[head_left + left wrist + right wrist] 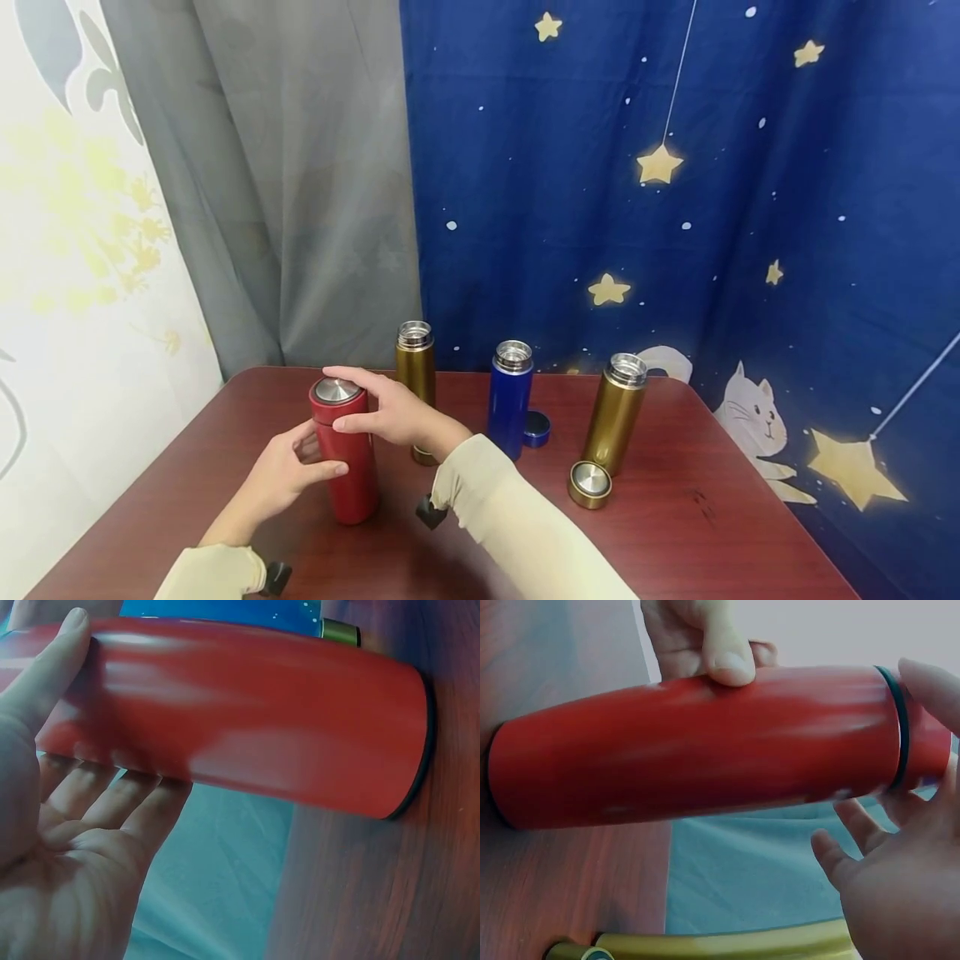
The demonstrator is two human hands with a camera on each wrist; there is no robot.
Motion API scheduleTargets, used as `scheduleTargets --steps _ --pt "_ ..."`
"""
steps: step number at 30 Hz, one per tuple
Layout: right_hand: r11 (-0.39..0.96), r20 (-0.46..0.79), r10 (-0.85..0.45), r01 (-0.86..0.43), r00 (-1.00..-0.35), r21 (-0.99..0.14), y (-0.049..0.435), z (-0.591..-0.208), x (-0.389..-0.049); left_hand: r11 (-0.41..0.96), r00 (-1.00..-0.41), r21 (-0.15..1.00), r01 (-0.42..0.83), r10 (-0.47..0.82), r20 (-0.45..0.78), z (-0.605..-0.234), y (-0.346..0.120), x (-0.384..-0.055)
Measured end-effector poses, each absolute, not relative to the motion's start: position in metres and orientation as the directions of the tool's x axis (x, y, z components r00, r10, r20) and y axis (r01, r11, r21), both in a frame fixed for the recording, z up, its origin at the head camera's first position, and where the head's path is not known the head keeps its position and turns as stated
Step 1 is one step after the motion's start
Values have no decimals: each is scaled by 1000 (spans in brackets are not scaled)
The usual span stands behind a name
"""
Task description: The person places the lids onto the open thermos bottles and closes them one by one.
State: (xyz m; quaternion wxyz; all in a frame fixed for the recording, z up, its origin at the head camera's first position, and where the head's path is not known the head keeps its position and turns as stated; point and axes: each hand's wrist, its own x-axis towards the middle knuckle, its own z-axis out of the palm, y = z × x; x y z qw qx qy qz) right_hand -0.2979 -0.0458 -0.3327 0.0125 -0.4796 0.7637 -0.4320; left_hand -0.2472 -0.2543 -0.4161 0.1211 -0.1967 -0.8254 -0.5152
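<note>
A red thermos bottle [348, 467] stands upright at the left of the table, its red lid [335, 392] with a silver disc on top. Around the upper body of the bottle my left hand [273, 475] grips, thumb on the near side and fingers behind. My right hand [393, 408] holds the lid from the right, thumb in front and fingers at the far side. A dark ring [901, 727] shows between lid and body in the right wrist view. The black-edged base [420, 750] meets the wooden tabletop in the left wrist view.
Behind stand three lidless bottles: a gold bottle [415, 367], a blue bottle [510, 404] and another gold bottle [615, 421]. A gold lid [590, 485], a blue lid [536, 429] and a second gold lid [424, 456] lie by their bases. Curtains [555, 192] hang beyond the table [697, 533].
</note>
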Motion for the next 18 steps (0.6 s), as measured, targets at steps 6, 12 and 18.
scheduleTargets --steps 6,12,18 --pt "286 402 -688 -735 -604 -615 -44 -333 -296 385 -892 805 451 186 411 -419 -251 -245" --pt "390 470 -601 -750 -646 -534 -48 -337 -291 382 -891 805 453 159 426 -421 -247 -242" --pt "532 627 -472 -768 -619 -358 -57 -347 -283 413 -905 814 409 66 421 -420 -239 -236"
